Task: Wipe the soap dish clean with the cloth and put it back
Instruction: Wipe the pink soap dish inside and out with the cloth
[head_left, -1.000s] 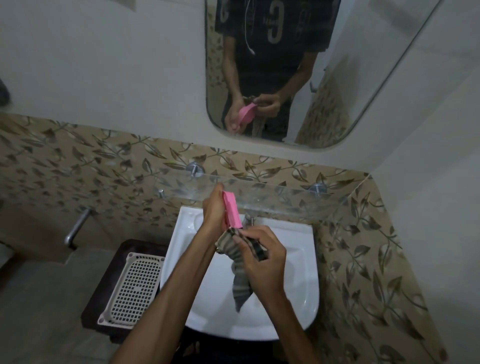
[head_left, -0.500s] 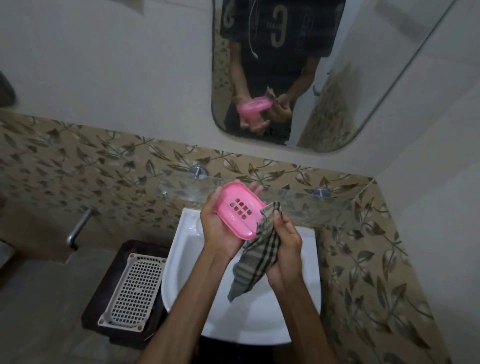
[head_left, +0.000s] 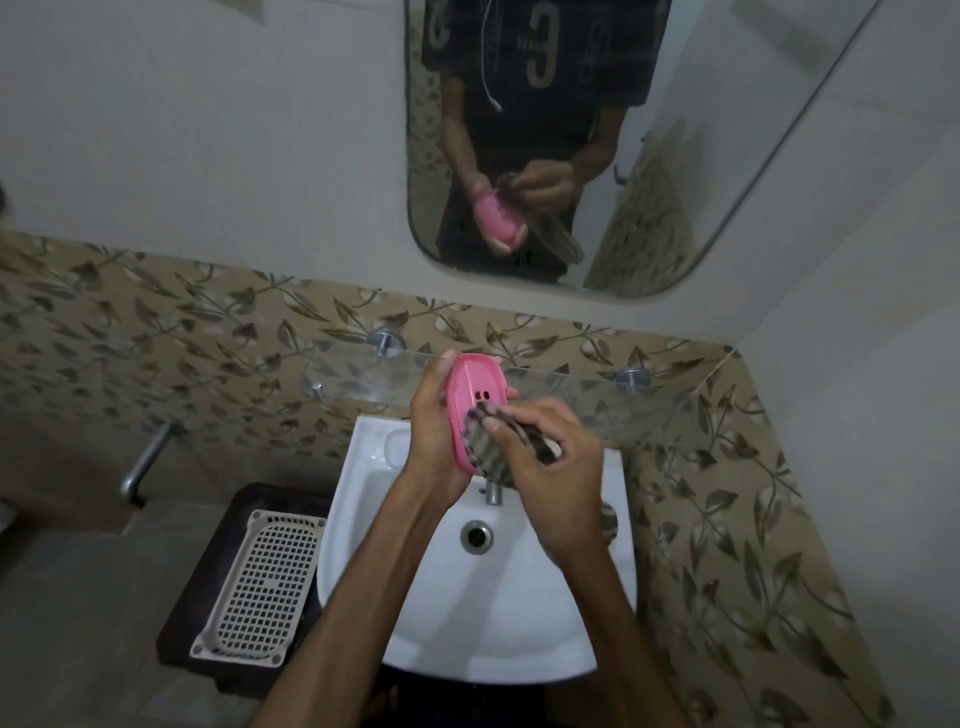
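My left hand (head_left: 435, 431) grips a pink oval soap dish (head_left: 475, 392) over the white washbasin (head_left: 426, 613), with its hollow side and drain slots turned toward me. A bunched grey checked cloth (head_left: 485, 449) is pressed into the lower part of the dish by my right hand (head_left: 550, 467), whose fingers close on the cloth. The lower half of the dish is hidden behind the cloth and fingers.
A glass shelf (head_left: 597, 395) on two metal pegs runs along the leaf-patterned tiles just behind the dish. The tap (head_left: 492, 491) and drain (head_left: 476, 535) lie below my hands. A white perforated tray (head_left: 260, 587) rests on a dark stand at left. A mirror (head_left: 571, 145) hangs above.
The dish has turned upright in my left hand. My right hand has moved up and left, from beside the dish onto it, and now presses the bunched cloth into the hollow.
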